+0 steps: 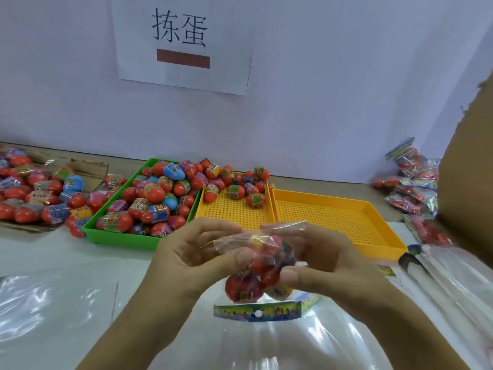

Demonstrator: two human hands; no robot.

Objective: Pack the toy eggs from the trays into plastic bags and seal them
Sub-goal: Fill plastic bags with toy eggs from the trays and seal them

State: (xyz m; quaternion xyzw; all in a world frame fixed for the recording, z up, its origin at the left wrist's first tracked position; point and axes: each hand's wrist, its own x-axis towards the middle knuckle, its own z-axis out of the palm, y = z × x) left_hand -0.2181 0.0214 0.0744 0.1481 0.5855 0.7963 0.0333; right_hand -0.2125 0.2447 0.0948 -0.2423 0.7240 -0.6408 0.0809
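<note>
Wide pale desk (66,252), wall behind with a paper sign (184,41). Far right, a brown cardboard box (469,182) at the frame edge, with a heap of packed bags (412,182) beside it. Far left, loose toy eggs on flattened cardboard (88,169). Centre back, three trays side by side: green tray (117,237) heaped with eggs, middle yellow tray (234,212) holding only a few at its far end, right yellow tray (333,220) showing bare mesh. Clear plastic sheeting (280,343) spread at the near edge, a stack of unused bags (453,276) to the right.

Now the action, dead centre: filled plastic bag (266,252) held up above the desk, toy eggs (244,287) bunched inside, printed header card (257,312) hanging at the bottom, so bag upside down with mouth on top. Left hand (186,252) pinching the open film edge, fingers curled round it. Right hand (328,257) gripping bag and eggs, thumb pressed against the bundle.

Sealing step, by the look of it. Worth doing well: keep eggs pushed down toward the header, clear of the mouth; flatten the two film edges together without wrinkles; run the pinch across the full width. Blur on the film, so seal strip itself not readable.
</note>
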